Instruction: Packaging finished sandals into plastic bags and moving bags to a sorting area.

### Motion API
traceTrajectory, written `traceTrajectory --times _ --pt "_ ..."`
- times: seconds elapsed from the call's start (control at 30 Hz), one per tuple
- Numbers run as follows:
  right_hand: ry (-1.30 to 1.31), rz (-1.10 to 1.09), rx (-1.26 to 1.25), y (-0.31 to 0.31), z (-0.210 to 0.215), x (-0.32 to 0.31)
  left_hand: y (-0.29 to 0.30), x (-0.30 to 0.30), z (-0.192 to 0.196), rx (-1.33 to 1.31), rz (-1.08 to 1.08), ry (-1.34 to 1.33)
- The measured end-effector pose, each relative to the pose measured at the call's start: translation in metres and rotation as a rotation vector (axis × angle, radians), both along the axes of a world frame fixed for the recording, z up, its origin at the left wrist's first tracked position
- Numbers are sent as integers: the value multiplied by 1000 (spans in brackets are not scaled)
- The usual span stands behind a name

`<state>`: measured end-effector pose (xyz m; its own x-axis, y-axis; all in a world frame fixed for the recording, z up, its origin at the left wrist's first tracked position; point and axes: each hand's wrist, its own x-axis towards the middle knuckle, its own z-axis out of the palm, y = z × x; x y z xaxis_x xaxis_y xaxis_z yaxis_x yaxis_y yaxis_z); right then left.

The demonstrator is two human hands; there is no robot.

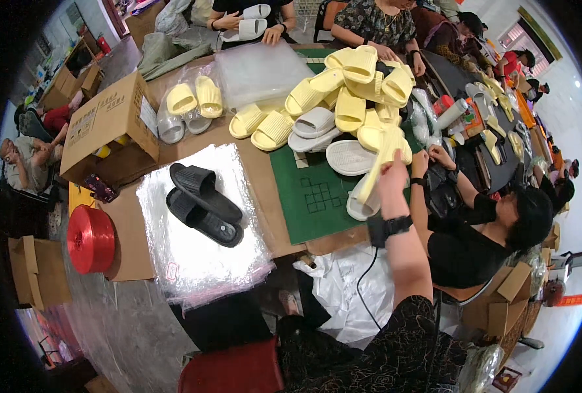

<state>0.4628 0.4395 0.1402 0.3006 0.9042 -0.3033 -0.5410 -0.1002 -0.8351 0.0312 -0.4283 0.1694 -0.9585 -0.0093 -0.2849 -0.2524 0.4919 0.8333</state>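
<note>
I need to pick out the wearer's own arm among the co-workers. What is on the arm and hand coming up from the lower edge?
One own arm shows, on the right: a bare forearm with a black strap-on band at the wrist and a thin black cable hanging from it. The right hand is ungloved. A dark sleeve with a fine pale pattern covers the upper arm. No left hand is seen.

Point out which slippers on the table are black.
The pair of black slippers lying on the stack of clear bags; every other slipper there is yellow, white or grey.
</note>
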Motion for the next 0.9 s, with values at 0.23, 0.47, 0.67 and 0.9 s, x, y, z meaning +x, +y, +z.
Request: traceTrajectory --times 0.23,0.47,0.67,0.9 --pt "-705 237 315 21 -81 24 -87 91 41 82 277 64" --pt "-417 566 95 -199 -152 -46 -265 297 132 191 1070 14" --pt "-270 982 -279 -332 -115 -70 -205 267 174 66 920 373" --pt "-453 1532 -83 -456 -19 -102 -202 225 280 394 848 548"
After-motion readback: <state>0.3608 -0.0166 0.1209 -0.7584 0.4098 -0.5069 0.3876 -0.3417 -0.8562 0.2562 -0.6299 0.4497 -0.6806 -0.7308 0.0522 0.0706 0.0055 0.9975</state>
